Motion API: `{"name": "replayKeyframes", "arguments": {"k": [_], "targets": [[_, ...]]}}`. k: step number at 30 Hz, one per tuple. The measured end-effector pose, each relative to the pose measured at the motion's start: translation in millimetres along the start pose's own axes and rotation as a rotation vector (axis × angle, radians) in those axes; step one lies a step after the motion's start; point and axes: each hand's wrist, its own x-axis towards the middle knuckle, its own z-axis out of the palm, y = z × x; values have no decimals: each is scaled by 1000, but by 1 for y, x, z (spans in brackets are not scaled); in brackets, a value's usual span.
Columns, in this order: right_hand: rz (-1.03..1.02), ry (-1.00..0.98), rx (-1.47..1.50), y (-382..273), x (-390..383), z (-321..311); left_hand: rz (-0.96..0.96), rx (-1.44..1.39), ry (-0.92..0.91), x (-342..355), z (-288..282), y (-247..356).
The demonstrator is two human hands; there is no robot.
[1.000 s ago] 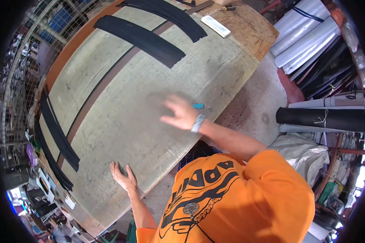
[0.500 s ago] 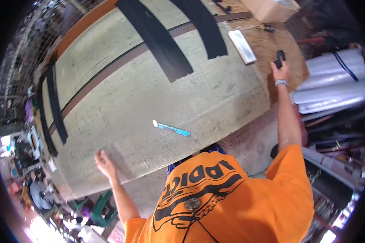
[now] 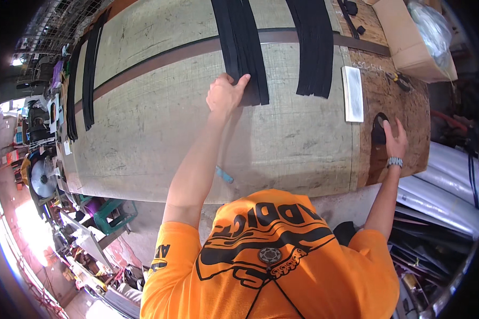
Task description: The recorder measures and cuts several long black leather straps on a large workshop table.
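Observation:
My left hand (image 3: 226,94) is at the near end of a bundle of long black strips (image 3: 241,40). Its fingers curl at the bundle's left edge and the thumb lies over the strips. On the right, my right hand (image 3: 398,139) has its fingers spread beside a rounded black object (image 3: 379,130) resting on the wooden board; its exact kind is unclear. Part of a blue utility knife (image 3: 224,175) shows on the worktable beside my left forearm, which covers the rest. A second black strip bundle (image 3: 314,53) lies to the right.
The worktable (image 3: 143,143) is crossed by a brown band (image 3: 154,66). A white block (image 3: 352,94) lies near its right side. Further right are pliers (image 3: 399,81) and a cardboard box (image 3: 410,40). More black strips (image 3: 92,74) lie far left, and silvery rolls (image 3: 447,175) stand off the right edge.
My left hand has moved from the table's near left up to the black strips. The right hand has set down the black object and its fingers have opened. The view has turned.

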Motion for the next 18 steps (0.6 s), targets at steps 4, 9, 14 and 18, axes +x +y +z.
{"name": "replayKeyframes", "arguments": {"k": [4, 9, 14, 18], "targets": [[-159, 112, 117, -55, -3, 6, -105, 26, -25, 16, 17, -7], [-340, -177, 578, -148, -26, 70, -98, -155, -157, 23, 4, -11], [-475, -406, 538, -258, -76, 153, 153, 13, -44, 27, -8, -16], [-409, -367, 282, -311, -104, 193, 66, -221, -76, 28, -39, -19]]}}
